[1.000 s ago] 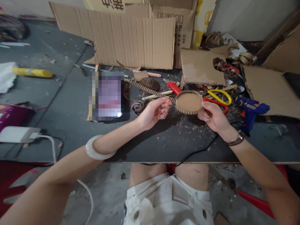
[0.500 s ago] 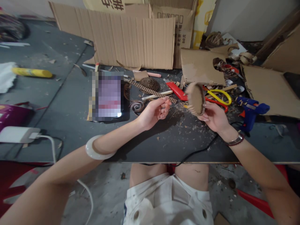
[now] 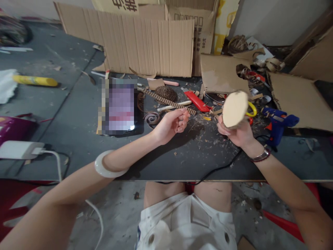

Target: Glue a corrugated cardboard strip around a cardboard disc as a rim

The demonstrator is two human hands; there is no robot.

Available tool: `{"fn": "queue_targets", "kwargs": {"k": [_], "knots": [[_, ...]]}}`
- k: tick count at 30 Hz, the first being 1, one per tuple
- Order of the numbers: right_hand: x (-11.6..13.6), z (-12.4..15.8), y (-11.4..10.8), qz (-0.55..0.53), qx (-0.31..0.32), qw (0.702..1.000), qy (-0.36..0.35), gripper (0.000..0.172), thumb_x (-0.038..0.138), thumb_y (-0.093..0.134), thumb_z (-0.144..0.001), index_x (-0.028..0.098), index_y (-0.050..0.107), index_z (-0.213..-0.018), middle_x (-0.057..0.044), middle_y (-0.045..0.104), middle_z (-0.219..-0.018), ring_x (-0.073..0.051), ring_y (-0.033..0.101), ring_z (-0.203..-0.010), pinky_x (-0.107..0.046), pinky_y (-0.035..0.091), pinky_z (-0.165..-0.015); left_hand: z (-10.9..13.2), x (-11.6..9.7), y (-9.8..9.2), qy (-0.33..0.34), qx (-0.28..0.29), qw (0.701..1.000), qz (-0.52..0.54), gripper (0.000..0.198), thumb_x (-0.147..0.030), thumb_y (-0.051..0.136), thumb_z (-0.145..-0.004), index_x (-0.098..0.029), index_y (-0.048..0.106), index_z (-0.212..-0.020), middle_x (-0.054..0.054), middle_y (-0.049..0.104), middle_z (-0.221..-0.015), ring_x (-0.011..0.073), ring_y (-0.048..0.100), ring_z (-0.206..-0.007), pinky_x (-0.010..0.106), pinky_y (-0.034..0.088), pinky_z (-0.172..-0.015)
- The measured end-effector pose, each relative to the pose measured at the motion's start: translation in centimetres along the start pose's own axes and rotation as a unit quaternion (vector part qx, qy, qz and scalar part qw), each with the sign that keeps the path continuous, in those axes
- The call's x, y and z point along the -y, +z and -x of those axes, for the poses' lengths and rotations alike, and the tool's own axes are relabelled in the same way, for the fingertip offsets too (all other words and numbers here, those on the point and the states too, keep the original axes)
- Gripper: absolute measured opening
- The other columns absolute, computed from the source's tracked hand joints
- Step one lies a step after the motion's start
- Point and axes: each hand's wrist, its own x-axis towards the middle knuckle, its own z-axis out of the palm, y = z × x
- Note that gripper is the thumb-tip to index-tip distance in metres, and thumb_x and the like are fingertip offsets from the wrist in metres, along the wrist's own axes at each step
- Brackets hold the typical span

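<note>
My right hand (image 3: 234,133) grips a round cardboard disc (image 3: 235,109), its pale flat face turned toward me and tilted. My left hand (image 3: 170,125) hovers over the dark tabletop (image 3: 197,152) with its fingers curled together, and nothing shows between them. Just beyond those fingertips lies a long corrugated cardboard strip (image 3: 169,101), which the hand does not appear to touch. A red box cutter (image 3: 197,101) rests beyond the gap between my hands. Yellow-handled scissors (image 3: 252,109) sit partly hidden behind the disc.
A blue glue gun (image 3: 278,122) stands right of the scissors. A pixelated tablet or phone (image 3: 119,106) lies left. Propped cardboard sheets (image 3: 145,41) line the back, among scraps and shavings. A black cable (image 3: 221,168) crosses the table's front, with a rolled cardboard coil (image 3: 166,93) behind.
The disc has turned over in my right hand and moved right, away from the strip, now showing its pale face instead of its corrugated rim. My left hand has barely moved.
</note>
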Motion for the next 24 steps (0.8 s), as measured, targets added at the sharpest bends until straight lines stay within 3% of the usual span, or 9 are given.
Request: {"fn": "queue_targets", "kwargs": {"k": [2, 5, 9, 12, 18, 24], "knots": [[0.08, 0.01, 0.12, 0.005, -0.009, 1.0, 0.015, 0.035, 0.045, 0.071, -0.071, 0.02, 0.048, -0.06, 0.008, 0.032, -0.047, -0.006, 0.027, -0.04, -0.024, 0.023, -0.041, -0.03, 0.03, -0.03, 0.001, -0.001, 1.0, 0.0, 0.019, -0.027, 0.052, -0.086, -0.014, 0.057, -0.072, -0.004, 0.042, -0.055, 0.0038, 0.036, -0.04, 0.017, 0.025, -0.039], [0.08, 0.07, 0.17, 0.017, -0.029, 0.999, 0.028, 0.032, 0.034, 0.072, -0.07, 0.019, 0.047, -0.057, 0.007, 0.033, -0.05, -0.005, 0.027, -0.042, -0.022, 0.022, -0.041, -0.09, 0.08, -0.09, 0.001, 0.002, 1.0, -0.005, 0.02, -0.029, 0.052, -0.086, -0.014, 0.057, -0.073, -0.004, 0.043, -0.055, 0.004, 0.036, -0.04, 0.017, 0.025, -0.039], [-0.12, 0.17, 0.03, 0.01, -0.023, 1.0, 0.004, 0.037, 0.053, 0.076, -0.062, 0.022, 0.057, -0.072, 0.002, 0.051, -0.064, -0.01, 0.043, -0.052, -0.023, 0.029, -0.043, -0.1, 0.1, -0.15, 0.002, 0.009, 1.0, -0.01, 0.019, -0.028, 0.053, -0.086, -0.015, 0.056, -0.073, -0.004, 0.043, -0.056, 0.0043, 0.037, -0.041, 0.017, 0.026, -0.04], [-0.26, 0.14, -0.01, 0.006, -0.015, 1.0, -0.014, 0.044, 0.058, 0.075, -0.059, 0.023, 0.058, -0.078, 0.0, 0.058, -0.074, -0.009, 0.044, -0.052, -0.023, 0.029, -0.042, -0.07, 0.12, -0.14, 0.003, 0.011, 1.0, -0.014, 0.019, -0.028, 0.052, -0.086, -0.015, 0.056, -0.073, -0.004, 0.042, -0.056, 0.0043, 0.037, -0.041, 0.018, 0.026, -0.04], [-0.31, 0.02, 0.04, 0.045, -0.008, 0.999, 0.022, 0.032, 0.035, 0.071, -0.072, 0.019, 0.048, -0.057, 0.007, 0.034, -0.049, -0.005, 0.029, -0.042, -0.021, 0.024, -0.041, -0.05, 0.15, -0.06, -0.002, 0.006, 1.0, -0.01, 0.02, -0.028, 0.05, -0.087, -0.014, 0.055, -0.074, -0.004, 0.043, -0.056, 0.0039, 0.036, -0.041, 0.016, 0.025, -0.04], [-0.6, 0.08, -0.38, 0.073, -0.015, 0.997, -0.026, 0.034, 0.05, 0.075, -0.064, 0.021, 0.06, -0.073, 0.001, 0.055, -0.07, -0.01, 0.044, -0.056, -0.024, 0.033, -0.045, -0.06, 0.12, -0.12, 0.001, 0.012, 1.0, -0.014, 0.02, -0.029, 0.052, -0.085, -0.015, 0.054, -0.072, -0.005, 0.042, -0.056, 0.0039, 0.036, -0.041, 0.017, 0.025, -0.04]]}}
